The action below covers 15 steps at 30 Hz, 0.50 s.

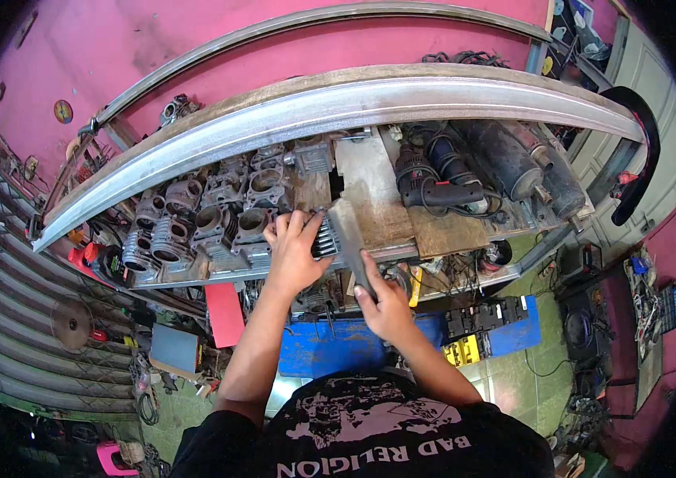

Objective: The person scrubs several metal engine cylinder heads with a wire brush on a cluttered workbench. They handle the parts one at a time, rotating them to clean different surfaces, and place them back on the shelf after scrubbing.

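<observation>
My left hand (296, 253) grips a finned metal engine part (325, 238) at the front of the workbench, fingers bent over its top and side. In my right hand (388, 307) is a long, flat, grey file-like tool (346, 231), held by its narrower lower end. The tool's broad end points away from me and lies close beside the fins; I cannot tell whether it touches them. Several engine cylinder blocks (212, 219) stand packed together to the left of my left hand.
A metal rail (354, 103) crosses beyond the bench. Power drills (433, 187) and dark exhaust mufflers (509, 163) lie on the bench's right side. Below, nearer my body, are a blue panel (330, 346), a red panel (225, 313) and a yellow case (461, 351).
</observation>
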### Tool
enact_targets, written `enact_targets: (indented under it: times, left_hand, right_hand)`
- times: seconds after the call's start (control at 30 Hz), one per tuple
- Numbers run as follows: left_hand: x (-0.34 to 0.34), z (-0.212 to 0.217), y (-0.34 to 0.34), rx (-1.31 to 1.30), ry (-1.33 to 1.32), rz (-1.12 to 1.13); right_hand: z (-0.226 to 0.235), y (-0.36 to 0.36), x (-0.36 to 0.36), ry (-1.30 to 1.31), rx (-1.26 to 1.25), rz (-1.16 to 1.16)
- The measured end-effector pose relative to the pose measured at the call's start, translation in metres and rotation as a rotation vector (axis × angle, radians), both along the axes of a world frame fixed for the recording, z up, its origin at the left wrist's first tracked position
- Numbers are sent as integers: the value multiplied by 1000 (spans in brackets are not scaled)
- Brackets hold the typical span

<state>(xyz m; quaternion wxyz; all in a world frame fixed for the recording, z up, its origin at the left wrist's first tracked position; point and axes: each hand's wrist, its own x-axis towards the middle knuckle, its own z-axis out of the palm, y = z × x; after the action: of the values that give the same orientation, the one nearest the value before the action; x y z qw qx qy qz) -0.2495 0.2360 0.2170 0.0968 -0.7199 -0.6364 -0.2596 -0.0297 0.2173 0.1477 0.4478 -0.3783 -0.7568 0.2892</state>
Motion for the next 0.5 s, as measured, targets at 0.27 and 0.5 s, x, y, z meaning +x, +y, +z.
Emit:
enact_targets:
  times: [0.27, 0.5]
  left_hand:
    - [-1, 8, 12, -31, -35, -7]
    - [-4, 7, 8, -48, -7, 1]
  right_hand:
    - [-76, 64, 11, 301, -423, 72]
    - [-46, 51, 13, 611, -726, 224]
